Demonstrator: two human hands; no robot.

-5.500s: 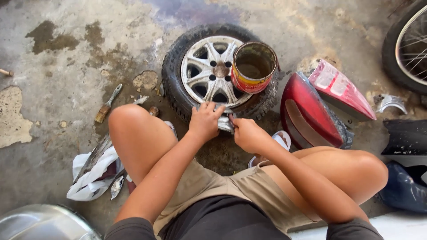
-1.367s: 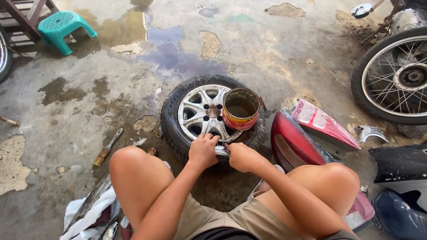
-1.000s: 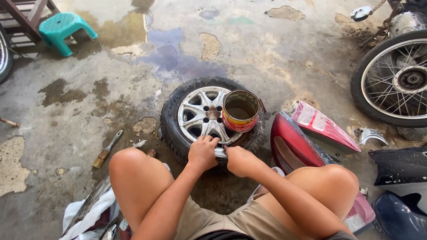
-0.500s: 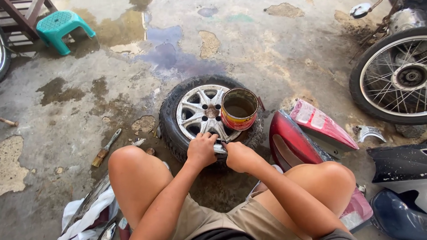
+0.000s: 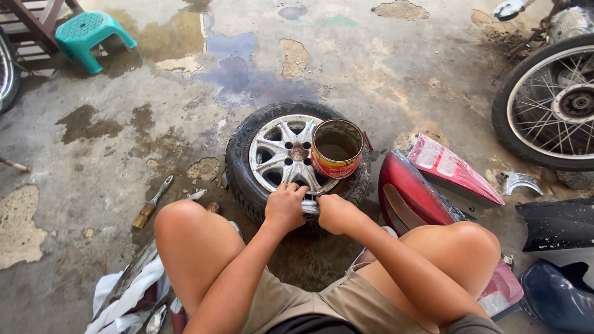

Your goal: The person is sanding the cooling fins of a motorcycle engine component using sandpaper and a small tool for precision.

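Note:
A small tyre (image 5: 244, 167) with a silver alloy rim (image 5: 278, 151) lies flat on the concrete in front of my knees. An open red and yellow tin can (image 5: 335, 149) stands on the rim's right side. My left hand (image 5: 284, 207) and my right hand (image 5: 334, 212) meet at the tyre's near edge, both closed around a small silvery metal part (image 5: 310, 206) held between them. What the part is cannot be made out.
A paintbrush (image 5: 150, 205) lies left of the tyre. Red motorcycle body panels (image 5: 427, 185) sit to the right, dark panels (image 5: 557, 222) beyond them. A spoked motorcycle wheel (image 5: 550, 105) stands at far right. A teal stool (image 5: 90, 37) is far left. White rags (image 5: 127, 297) lie near my left knee.
My head has lifted since the oldest frame, so more floor shows. In the last second both hands stay clasped at the tyre's near edge with only slight shifts.

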